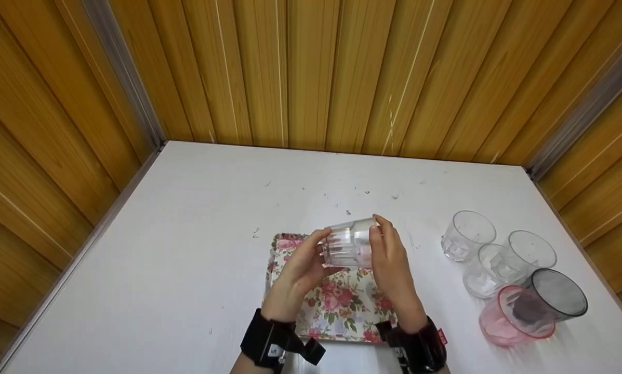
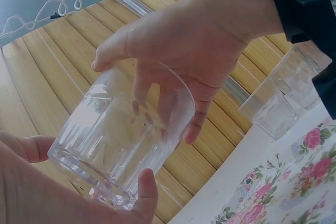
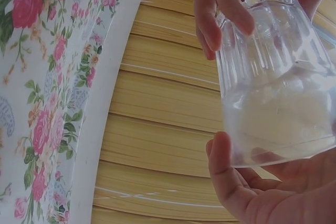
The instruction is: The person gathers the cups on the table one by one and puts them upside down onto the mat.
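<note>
A clear tumbler (image 1: 346,244) with a faceted lower part lies sideways in the air over a floral tray or mat (image 1: 336,304). Its thick base points to my left hand (image 1: 301,275), whose thumb and fingers grip it there. At the rim end, my right hand (image 1: 394,267) holds the glass between thumb and fingers. The left wrist view shows the open mouth of the tumbler (image 2: 121,129) facing the right palm (image 2: 194,40). In the right wrist view, the left fingers (image 3: 241,17) clasp the base, and nothing solid shows inside the glass.
On the right side of the white table (image 1: 186,234) stand three clear glasses, one of them (image 1: 466,236) farthest back. A pink glass (image 1: 500,322) and a grey glass (image 1: 570,296) are close beside them, one tilted. Wood-patterned panels (image 1: 311,72) wall the table in.
</note>
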`<state>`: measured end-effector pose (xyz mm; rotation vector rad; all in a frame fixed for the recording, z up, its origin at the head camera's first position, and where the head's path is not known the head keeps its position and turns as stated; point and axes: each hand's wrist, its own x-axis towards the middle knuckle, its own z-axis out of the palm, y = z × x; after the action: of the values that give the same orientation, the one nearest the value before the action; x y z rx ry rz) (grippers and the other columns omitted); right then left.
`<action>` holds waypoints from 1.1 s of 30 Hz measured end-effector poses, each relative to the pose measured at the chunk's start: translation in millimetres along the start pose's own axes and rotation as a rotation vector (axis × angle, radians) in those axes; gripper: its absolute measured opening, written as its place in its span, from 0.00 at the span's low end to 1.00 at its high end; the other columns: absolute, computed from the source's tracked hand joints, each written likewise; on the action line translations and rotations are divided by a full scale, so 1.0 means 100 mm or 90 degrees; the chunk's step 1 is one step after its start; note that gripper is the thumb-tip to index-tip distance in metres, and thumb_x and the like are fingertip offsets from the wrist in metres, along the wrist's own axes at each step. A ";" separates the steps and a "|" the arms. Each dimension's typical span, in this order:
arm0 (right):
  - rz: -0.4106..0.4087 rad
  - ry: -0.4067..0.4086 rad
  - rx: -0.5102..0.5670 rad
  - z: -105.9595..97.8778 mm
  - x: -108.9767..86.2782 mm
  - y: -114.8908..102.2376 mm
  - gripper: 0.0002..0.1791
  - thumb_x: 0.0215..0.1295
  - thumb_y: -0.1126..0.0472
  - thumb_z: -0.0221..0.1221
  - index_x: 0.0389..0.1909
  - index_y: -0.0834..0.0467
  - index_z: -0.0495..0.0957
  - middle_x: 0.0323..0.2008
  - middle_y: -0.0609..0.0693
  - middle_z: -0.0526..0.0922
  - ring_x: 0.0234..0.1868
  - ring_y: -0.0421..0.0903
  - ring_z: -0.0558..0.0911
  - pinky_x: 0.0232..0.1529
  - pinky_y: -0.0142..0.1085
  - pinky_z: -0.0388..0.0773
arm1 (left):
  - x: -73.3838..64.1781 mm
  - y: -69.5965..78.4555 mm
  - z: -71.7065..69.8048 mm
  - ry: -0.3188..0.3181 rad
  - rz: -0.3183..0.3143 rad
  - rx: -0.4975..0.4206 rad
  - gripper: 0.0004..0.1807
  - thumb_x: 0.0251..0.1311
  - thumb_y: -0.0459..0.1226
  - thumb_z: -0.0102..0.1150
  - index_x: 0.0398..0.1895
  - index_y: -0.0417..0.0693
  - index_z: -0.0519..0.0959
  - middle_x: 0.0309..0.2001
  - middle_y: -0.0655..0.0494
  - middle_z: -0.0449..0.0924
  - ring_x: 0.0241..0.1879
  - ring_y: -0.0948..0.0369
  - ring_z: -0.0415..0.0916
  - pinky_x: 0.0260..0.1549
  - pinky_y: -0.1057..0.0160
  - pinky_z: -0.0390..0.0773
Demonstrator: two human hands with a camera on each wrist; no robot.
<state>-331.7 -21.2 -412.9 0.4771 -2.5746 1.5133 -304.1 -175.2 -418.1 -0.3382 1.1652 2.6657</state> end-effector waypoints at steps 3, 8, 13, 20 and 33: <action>0.009 -0.005 -0.003 0.00 0.01 0.00 0.30 0.70 0.45 0.35 0.63 0.60 0.59 0.51 0.60 0.71 0.51 0.55 0.73 0.49 0.51 0.72 | 0.00 0.00 0.01 0.006 0.001 0.003 0.18 0.62 0.43 0.46 0.50 0.41 0.67 0.44 0.47 0.69 0.45 0.54 0.69 0.51 0.53 0.70; 0.019 0.000 -0.004 0.00 0.01 -0.01 0.29 0.70 0.44 0.36 0.63 0.59 0.61 0.53 0.60 0.70 0.53 0.55 0.71 0.51 0.52 0.70 | -0.02 0.02 0.02 0.003 -0.002 0.009 0.20 0.63 0.43 0.45 0.52 0.40 0.66 0.44 0.48 0.69 0.44 0.55 0.69 0.50 0.55 0.71; 0.007 -0.007 0.003 0.01 0.00 -0.01 0.29 0.70 0.44 0.35 0.63 0.59 0.61 0.54 0.60 0.71 0.53 0.54 0.72 0.50 0.51 0.71 | -0.04 0.03 0.02 0.021 0.008 0.013 0.18 0.62 0.43 0.47 0.49 0.42 0.69 0.42 0.49 0.70 0.42 0.56 0.70 0.44 0.58 0.73; 0.009 -0.009 0.010 0.00 0.00 0.00 0.30 0.71 0.44 0.34 0.64 0.59 0.60 0.55 0.60 0.71 0.50 0.54 0.73 0.49 0.50 0.71 | -0.04 0.02 0.04 0.018 0.018 0.027 0.18 0.61 0.44 0.48 0.48 0.43 0.70 0.42 0.50 0.70 0.42 0.56 0.70 0.44 0.58 0.72; 0.008 -0.022 0.036 -0.01 0.00 -0.01 0.30 0.71 0.44 0.34 0.65 0.60 0.59 0.61 0.61 0.67 0.62 0.56 0.66 0.58 0.52 0.65 | -0.03 0.00 0.06 0.023 0.026 0.029 0.19 0.61 0.44 0.47 0.51 0.40 0.68 0.43 0.49 0.70 0.42 0.57 0.69 0.41 0.61 0.73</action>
<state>-331.3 -20.7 -411.7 0.4989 -2.5713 1.5990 -301.9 -171.4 -413.5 -0.3591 1.2541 2.6741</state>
